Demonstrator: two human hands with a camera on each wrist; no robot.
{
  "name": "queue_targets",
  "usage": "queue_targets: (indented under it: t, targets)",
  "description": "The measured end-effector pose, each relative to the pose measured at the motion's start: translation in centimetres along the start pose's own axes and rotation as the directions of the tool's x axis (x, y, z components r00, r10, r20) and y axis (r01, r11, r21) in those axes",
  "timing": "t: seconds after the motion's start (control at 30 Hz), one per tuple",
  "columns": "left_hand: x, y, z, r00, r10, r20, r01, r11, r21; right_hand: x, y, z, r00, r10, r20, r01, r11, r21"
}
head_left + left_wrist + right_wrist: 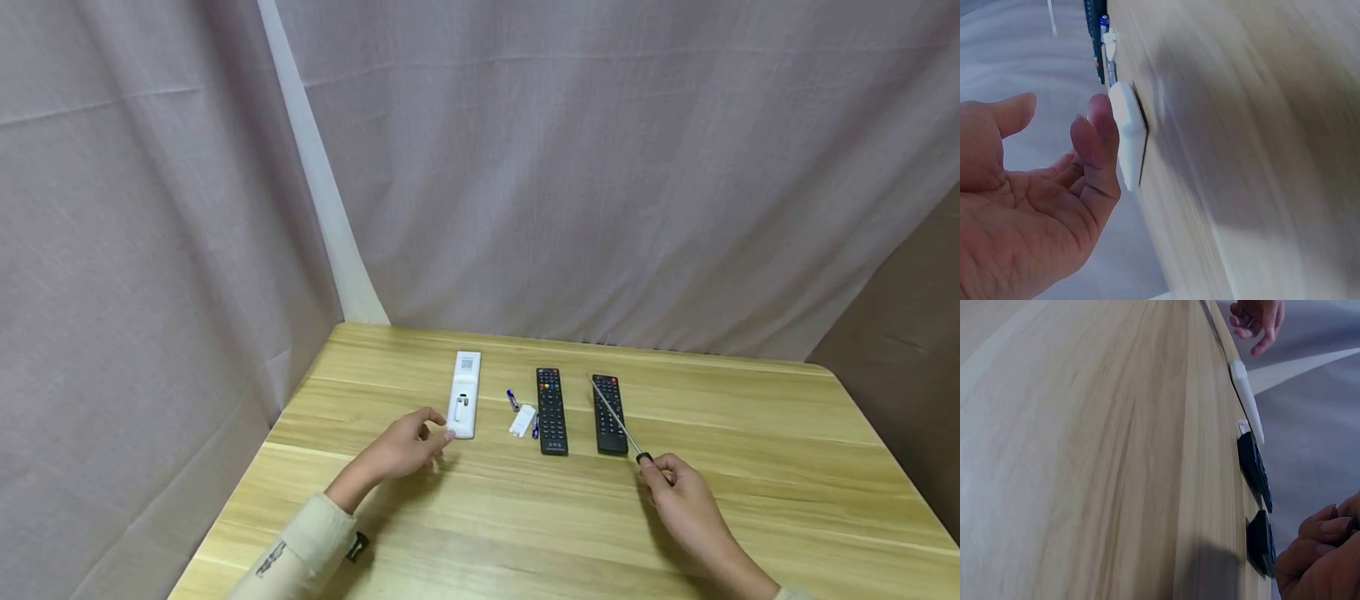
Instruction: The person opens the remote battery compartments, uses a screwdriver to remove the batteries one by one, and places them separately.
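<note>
Nearest, at the right, the right hand pinches the dark handle of a screwdriver between thumb and curled fingers; its thin shaft slants far and left over the right black remote, and whether it touches cannot be told. At the left, a pale sleeve leads to the left hand, fingers loosely bent and thumb spread apart, by the near end of the white remote; contact is unclear. That remote lies back up, its battery bay uncovered. Just right of it are a white cover, one battery to the cover's far left and another battery between the cover and the left black remote, which lies buttons up. The left wrist view shows the palm and the white remote's edge, which the head view does not; the right wrist view shows the black remotes edge-on, with the screwdriver out of sight. The surface is yellowish, wood-grained, with rounded far corners. Beyond hang grey-mauve curtains, a pale strip running down at the left, and browner cloth at the right.
</note>
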State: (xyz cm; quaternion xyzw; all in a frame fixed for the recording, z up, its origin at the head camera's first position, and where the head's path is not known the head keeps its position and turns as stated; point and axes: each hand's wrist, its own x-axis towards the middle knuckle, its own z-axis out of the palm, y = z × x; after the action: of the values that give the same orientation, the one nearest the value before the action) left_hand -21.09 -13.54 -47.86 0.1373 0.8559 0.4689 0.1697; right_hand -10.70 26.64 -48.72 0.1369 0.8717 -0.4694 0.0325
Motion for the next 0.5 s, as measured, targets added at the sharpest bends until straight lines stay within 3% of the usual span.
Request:
queue_targets:
  t: [0.23,0.5]
  targets:
    - [-0.1,0.9,-0.1,0.999,-0.006,0.046,0.009,0.998,-0.067,0.5,0.7,-1.3,0.999,0.009,-0.043,-0.012,0.997,-0.074]
    - [0.1,0.2,-0.1,0.999,-0.021,0.045,0.025,0.996,-0.087,1.5,2.9,-2.1,0.998,0.006,-0.068,-0.017,0.987,-0.161]
